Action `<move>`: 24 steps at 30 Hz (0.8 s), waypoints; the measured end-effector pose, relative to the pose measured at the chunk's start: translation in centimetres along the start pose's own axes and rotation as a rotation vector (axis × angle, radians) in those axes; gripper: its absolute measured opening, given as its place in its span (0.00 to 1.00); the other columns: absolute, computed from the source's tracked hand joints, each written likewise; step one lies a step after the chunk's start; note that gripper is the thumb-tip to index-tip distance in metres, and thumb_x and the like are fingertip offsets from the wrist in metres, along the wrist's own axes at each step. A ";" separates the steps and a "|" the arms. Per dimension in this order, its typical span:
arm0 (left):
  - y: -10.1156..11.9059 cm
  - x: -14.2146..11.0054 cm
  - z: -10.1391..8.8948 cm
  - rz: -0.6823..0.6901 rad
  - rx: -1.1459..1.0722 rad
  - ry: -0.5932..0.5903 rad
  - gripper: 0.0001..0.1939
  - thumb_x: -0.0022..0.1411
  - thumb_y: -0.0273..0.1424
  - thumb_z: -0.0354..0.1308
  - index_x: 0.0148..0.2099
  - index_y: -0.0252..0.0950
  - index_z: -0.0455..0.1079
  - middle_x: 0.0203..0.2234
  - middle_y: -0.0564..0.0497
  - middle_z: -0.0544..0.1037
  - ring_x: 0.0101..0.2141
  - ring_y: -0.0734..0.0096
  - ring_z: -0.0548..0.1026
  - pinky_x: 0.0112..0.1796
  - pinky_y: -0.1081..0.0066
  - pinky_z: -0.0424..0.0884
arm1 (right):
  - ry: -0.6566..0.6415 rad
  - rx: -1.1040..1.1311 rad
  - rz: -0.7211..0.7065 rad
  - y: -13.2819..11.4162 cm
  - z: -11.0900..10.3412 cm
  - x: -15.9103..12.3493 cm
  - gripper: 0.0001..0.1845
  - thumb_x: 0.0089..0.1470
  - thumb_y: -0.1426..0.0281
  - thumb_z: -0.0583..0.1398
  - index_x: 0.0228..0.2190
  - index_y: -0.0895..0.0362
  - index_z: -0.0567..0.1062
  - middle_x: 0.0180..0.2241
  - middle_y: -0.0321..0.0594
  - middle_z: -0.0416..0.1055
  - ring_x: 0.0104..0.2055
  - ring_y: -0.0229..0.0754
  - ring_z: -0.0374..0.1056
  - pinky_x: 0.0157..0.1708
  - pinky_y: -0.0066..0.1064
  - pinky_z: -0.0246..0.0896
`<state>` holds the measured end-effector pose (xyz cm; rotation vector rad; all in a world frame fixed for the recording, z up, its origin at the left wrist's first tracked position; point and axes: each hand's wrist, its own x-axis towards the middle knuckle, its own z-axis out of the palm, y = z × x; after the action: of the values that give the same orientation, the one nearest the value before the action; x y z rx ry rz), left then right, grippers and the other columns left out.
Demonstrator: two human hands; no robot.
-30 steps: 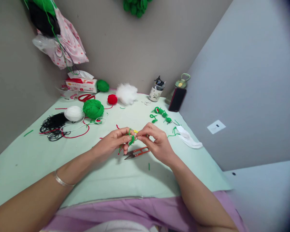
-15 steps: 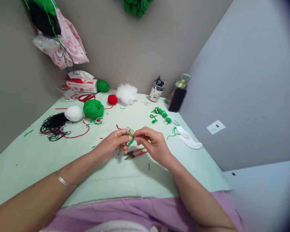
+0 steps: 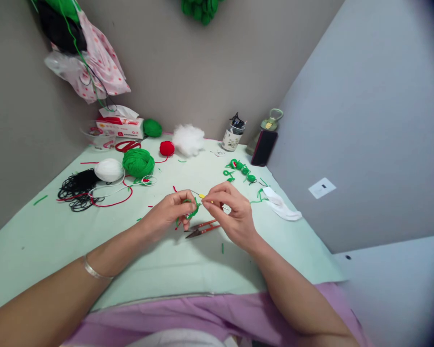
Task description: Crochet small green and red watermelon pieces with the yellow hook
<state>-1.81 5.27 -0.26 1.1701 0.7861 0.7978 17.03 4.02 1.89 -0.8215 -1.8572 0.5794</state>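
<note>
My left hand [image 3: 169,212] is closed on a small green crochet piece [image 3: 192,210] with white and red bits, its loose ends hanging below. Thumb and forefinger of my right hand [image 3: 229,209] are pinched together just right of the piece, on a short strand of green yarn that runs from it. Behind the right fingers shows a crochet hook [image 3: 201,196] with a yellow grip, partly covered by them; whether they touch it I cannot tell. Thread snips [image 3: 202,231] with orange-red handles lie under the hands, partly hidden by the right one.
Left on the table are black yarn [image 3: 80,188], a white ball [image 3: 109,170], a green ball [image 3: 138,163] and red scissors [image 3: 128,146]. Behind sit a red ball [image 3: 167,148] and white stuffing [image 3: 188,140]. Rightward are green crocheted pieces [image 3: 243,168], a phone [image 3: 264,148] and white cloth [image 3: 280,205].
My right hand has drawn slightly away from the left, and its fingers have opened a gap from the crochet piece. More of the yellow-gripped hook shows. The view has shifted a little.
</note>
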 end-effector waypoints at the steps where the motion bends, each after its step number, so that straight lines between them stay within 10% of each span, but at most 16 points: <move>1: 0.1 0.0 0.0 0.005 -0.008 -0.004 0.07 0.60 0.33 0.58 0.32 0.37 0.64 0.20 0.60 0.64 0.19 0.79 0.68 0.23 0.76 0.62 | 0.040 0.015 -0.014 -0.1 0.1 -0.1 0.05 0.57 0.74 0.61 0.34 0.53 0.78 0.34 0.38 0.70 0.30 0.34 0.63 0.28 0.28 0.61; 7: 0.3 0.1 0.1 -0.004 -0.070 0.044 0.09 0.57 0.33 0.59 0.30 0.36 0.63 0.18 0.60 0.64 0.18 0.80 0.66 0.22 0.77 0.64 | 0.007 -0.019 -0.083 0.0 1.1 -0.3 0.08 0.58 0.75 0.60 0.37 0.53 0.78 0.36 0.41 0.69 0.32 0.35 0.66 0.27 0.29 0.62; 12: -0.3 0.7 -0.7 -0.022 -0.152 0.180 0.09 0.54 0.30 0.60 0.28 0.35 0.62 0.19 0.60 0.63 0.17 0.83 0.64 0.21 0.78 0.65 | 0.247 0.210 0.030 -0.6 -0.2 0.5 0.03 0.58 0.70 0.61 0.33 0.53 0.77 0.34 0.38 0.70 0.29 0.34 0.67 0.23 0.27 0.60; 17: -0.4 0.9 -1.4 -0.005 -0.138 0.182 0.09 0.54 0.32 0.62 0.30 0.35 0.65 0.20 0.59 0.64 0.18 0.81 0.65 0.22 0.77 0.68 | -0.021 0.606 0.368 -0.5 -2.5 1.6 0.09 0.62 0.61 0.57 0.33 0.53 0.66 0.22 0.31 0.70 0.17 0.35 0.66 0.15 0.25 0.57; 24: -0.1 1.2 -2.3 0.064 -0.112 0.326 0.09 0.53 0.30 0.61 0.27 0.34 0.64 0.19 0.59 0.64 0.18 0.82 0.63 0.23 0.78 0.67 | 0.647 0.708 0.127 1.2 -10.6 2.8 0.09 0.56 0.69 0.63 0.28 0.55 0.68 0.17 0.23 0.49 0.16 0.27 0.53 0.18 0.18 0.56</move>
<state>-3.15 7.33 -0.91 0.9813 0.9612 1.0898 26.27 7.23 6.91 -0.5480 -0.9146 0.8585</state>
